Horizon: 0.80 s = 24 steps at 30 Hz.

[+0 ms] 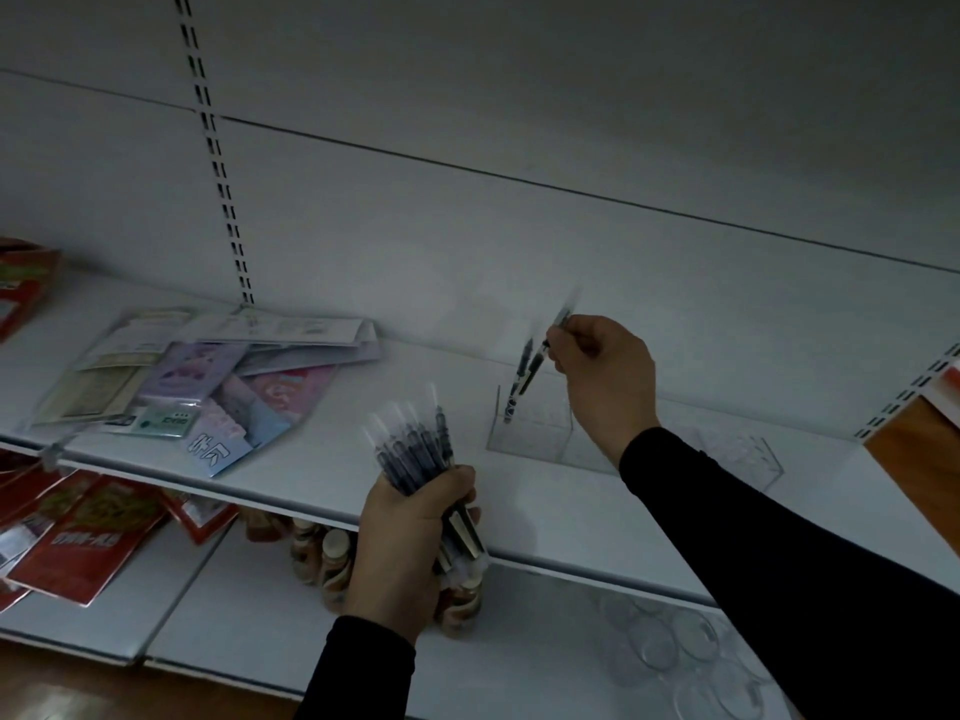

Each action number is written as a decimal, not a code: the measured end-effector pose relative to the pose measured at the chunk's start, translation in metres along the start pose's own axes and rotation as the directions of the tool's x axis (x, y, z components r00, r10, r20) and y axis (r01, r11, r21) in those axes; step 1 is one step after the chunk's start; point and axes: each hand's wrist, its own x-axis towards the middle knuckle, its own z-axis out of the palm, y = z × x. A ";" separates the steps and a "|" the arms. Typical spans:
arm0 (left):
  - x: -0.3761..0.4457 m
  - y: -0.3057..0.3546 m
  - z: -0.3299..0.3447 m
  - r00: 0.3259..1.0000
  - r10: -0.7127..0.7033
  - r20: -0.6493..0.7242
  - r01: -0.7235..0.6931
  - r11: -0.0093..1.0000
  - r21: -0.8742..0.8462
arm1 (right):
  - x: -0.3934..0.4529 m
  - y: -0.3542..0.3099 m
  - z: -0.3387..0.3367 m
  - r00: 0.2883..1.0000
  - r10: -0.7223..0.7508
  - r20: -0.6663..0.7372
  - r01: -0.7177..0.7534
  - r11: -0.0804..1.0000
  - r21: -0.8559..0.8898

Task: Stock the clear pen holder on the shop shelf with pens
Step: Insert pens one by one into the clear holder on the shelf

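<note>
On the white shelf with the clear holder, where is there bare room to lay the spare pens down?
Bare shelf lies between the pile of card packets and the clear pen holder, and along the front edge before the holder. The left end is crowded with packets. Right of the holder, a second clear holder takes room. The left hand grips the pen bundle.

Dim, grey light all over, corners darkening; the white shelf (519, 491) brightest mid-frame. Motion blur smears the packets (208, 376) at left, and wide-angle bending curves the edges.
</note>
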 end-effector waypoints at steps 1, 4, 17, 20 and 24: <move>0.000 0.000 0.000 1.000 0.003 0.000 -0.003 1.000 0.000 | -0.001 0.000 0.002 1.000 -0.005 0.007 0.005 1.000 -0.006; 0.001 0.001 -0.002 1.000 0.006 0.000 -0.006 1.000 -0.005 | -0.004 0.002 0.005 0.999 -0.028 0.022 0.029 0.999 -0.036; 0.000 0.000 0.002 0.999 -0.042 0.021 0.043 0.999 -0.020 | -0.018 0.016 0.017 0.994 -0.063 0.092 0.088 0.953 -0.291; -0.002 0.000 0.003 0.998 -0.048 0.032 0.048 0.999 -0.002 | -0.017 0.016 0.019 0.993 -0.057 0.099 0.085 0.948 -0.306; -0.004 0.001 0.002 0.997 -0.065 0.043 0.065 0.998 -0.005 | -0.015 0.017 0.018 0.995 -0.025 0.097 0.053 0.952 -0.301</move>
